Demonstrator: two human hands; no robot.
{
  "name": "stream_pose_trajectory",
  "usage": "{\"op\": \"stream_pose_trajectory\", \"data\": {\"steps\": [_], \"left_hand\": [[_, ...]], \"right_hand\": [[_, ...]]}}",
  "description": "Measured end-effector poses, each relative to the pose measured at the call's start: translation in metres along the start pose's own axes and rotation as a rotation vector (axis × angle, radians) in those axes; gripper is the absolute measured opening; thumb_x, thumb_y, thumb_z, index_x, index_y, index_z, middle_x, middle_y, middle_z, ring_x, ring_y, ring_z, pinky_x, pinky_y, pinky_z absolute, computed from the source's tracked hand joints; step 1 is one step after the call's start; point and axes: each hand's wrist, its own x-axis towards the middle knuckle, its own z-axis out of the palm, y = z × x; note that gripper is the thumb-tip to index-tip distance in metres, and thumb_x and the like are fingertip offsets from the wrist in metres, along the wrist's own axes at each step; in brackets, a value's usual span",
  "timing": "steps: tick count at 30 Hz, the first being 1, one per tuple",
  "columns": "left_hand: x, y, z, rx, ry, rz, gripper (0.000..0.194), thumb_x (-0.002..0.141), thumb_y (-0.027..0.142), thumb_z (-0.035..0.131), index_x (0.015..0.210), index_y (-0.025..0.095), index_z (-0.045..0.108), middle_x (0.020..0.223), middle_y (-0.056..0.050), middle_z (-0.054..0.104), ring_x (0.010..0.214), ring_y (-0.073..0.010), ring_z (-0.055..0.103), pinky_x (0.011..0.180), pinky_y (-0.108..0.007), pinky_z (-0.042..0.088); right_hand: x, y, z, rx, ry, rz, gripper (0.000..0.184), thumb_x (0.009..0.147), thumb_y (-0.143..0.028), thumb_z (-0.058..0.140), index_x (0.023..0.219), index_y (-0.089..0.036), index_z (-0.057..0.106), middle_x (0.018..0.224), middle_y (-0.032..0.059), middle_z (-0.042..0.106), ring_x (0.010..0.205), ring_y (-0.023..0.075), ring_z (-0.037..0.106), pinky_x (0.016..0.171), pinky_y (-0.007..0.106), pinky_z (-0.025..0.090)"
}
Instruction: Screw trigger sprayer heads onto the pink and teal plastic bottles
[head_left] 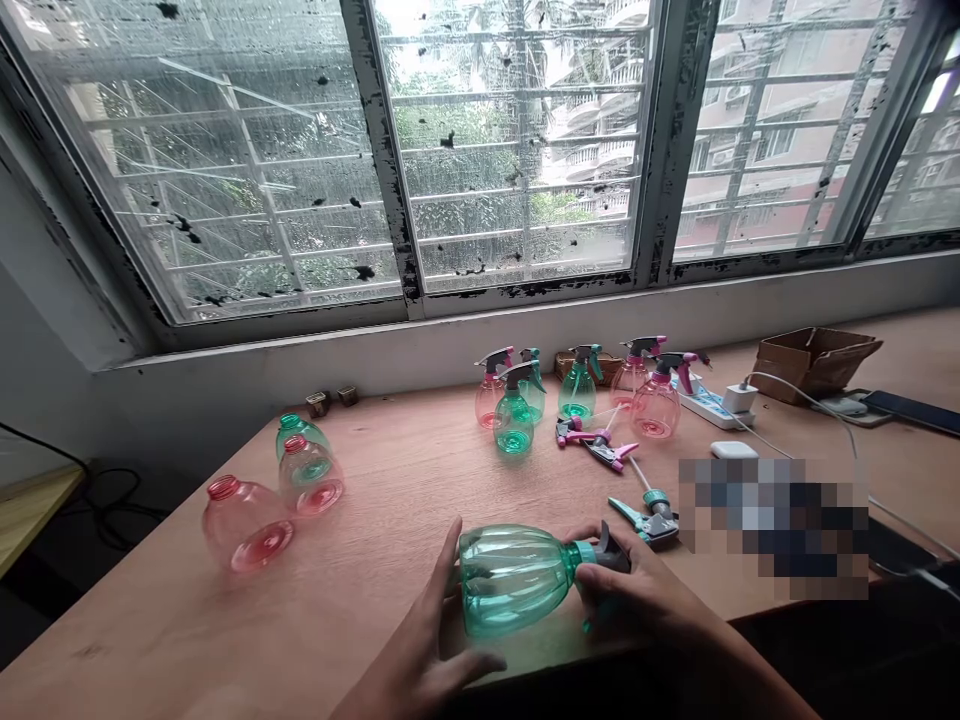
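Observation:
A clear green spray bottle [514,582] lies tilted on its side in the air above the near table edge, its base toward the left. My right hand [637,585] is closed round its neck and grey spray head [611,553]. Cupped at the base end is my left hand [431,630], fingers behind the bottle and thumb stretched out below it. Beyond my right hand lies a loose grey and green spray head [652,518]. Loose pink and grey spray heads [611,452] lie farther back.
Headless bottles stand at left: two pink ones [247,530] [311,480] and a green one [289,432]. Several bottles with spray heads, among them a green one [514,425], stand near the window wall. A power strip [712,405], a cardboard box [814,365] and cables are at right.

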Motion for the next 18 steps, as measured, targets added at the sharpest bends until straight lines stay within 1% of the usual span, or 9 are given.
{"op": "stream_pose_trajectory", "data": {"steps": [3, 6, 8, 10, 13, 16, 18], "left_hand": [[-0.0008, 0.0007, -0.0019, 0.012, -0.003, -0.013, 0.101, 0.085, 0.028, 0.074, 0.158, 0.03, 0.005, 0.163, -0.01, 0.03, 0.144, -0.0316, 0.038, 0.12, -0.044, 0.029], [-0.0012, 0.0013, -0.0018, 0.065, 0.016, 0.001, 0.096, 0.086, 0.024, 0.073, 0.158, 0.032, 0.009, 0.164, -0.008, 0.027, 0.146, -0.0305, 0.035, 0.121, -0.042, 0.029], [-0.0017, 0.0016, -0.0005, 0.066, 0.019, 0.009, 0.096, 0.087, 0.022, 0.071, 0.158, 0.034, 0.006, 0.163, -0.008, 0.029, 0.144, -0.0292, 0.039, 0.12, -0.043, 0.03], [-0.0022, 0.0018, 0.0005, 0.044, 0.008, 0.005, 0.101, 0.086, 0.021, 0.072, 0.158, 0.035, 0.003, 0.161, -0.008, 0.033, 0.142, -0.0291, 0.042, 0.12, -0.044, 0.03], [-0.0024, 0.0014, -0.0006, 0.011, 0.003, -0.005, 0.106, 0.084, 0.025, 0.075, 0.158, 0.035, 0.0, 0.163, -0.007, 0.029, 0.143, -0.0303, 0.041, 0.121, -0.044, 0.028], [-0.0015, 0.0008, -0.0037, 0.028, -0.014, -0.018, 0.098, 0.087, 0.032, 0.073, 0.158, 0.032, 0.005, 0.164, -0.007, 0.026, 0.143, -0.031, 0.04, 0.121, -0.044, 0.028], [-0.0006, 0.0011, -0.0045, 0.064, -0.012, -0.018, 0.095, 0.086, 0.031, 0.073, 0.158, 0.032, 0.01, 0.165, -0.006, 0.026, 0.143, -0.031, 0.039, 0.121, -0.043, 0.029]], "right_hand": [[0.0003, 0.0006, -0.001, -0.002, -0.001, 0.01, 0.044, 0.08, -0.042, 0.078, 0.108, -0.015, 0.058, 0.064, -0.0018, 0.068, 0.057, 0.0163, 0.065, 0.059, 0.028, 0.051], [0.0001, 0.0009, -0.0019, -0.013, 0.005, 0.004, 0.044, 0.081, -0.042, 0.078, 0.108, -0.015, 0.058, 0.064, -0.0015, 0.068, 0.058, 0.0168, 0.066, 0.06, 0.028, 0.051], [-0.0005, 0.0005, -0.0018, -0.012, 0.008, 0.0, 0.043, 0.081, -0.043, 0.077, 0.108, -0.016, 0.057, 0.064, -0.0014, 0.068, 0.058, 0.017, 0.066, 0.06, 0.029, 0.052], [-0.0011, -0.0005, -0.0012, -0.009, 0.012, 0.003, 0.044, 0.08, -0.044, 0.077, 0.108, -0.016, 0.057, 0.064, -0.0014, 0.068, 0.058, 0.0169, 0.065, 0.06, 0.029, 0.052], [-0.0014, -0.0017, -0.0005, -0.012, 0.022, 0.005, 0.045, 0.08, -0.045, 0.077, 0.108, -0.016, 0.057, 0.063, -0.0013, 0.069, 0.058, 0.0167, 0.065, 0.06, 0.028, 0.051], [-0.0012, -0.0014, -0.0007, -0.014, 0.018, 0.003, 0.045, 0.08, -0.044, 0.077, 0.108, -0.016, 0.058, 0.063, -0.0012, 0.069, 0.058, 0.0169, 0.065, 0.06, 0.029, 0.051], [-0.0009, -0.001, -0.001, -0.011, 0.022, 0.0, 0.044, 0.08, -0.044, 0.078, 0.108, -0.016, 0.058, 0.064, -0.0011, 0.069, 0.057, 0.0167, 0.065, 0.06, 0.028, 0.051]]}}
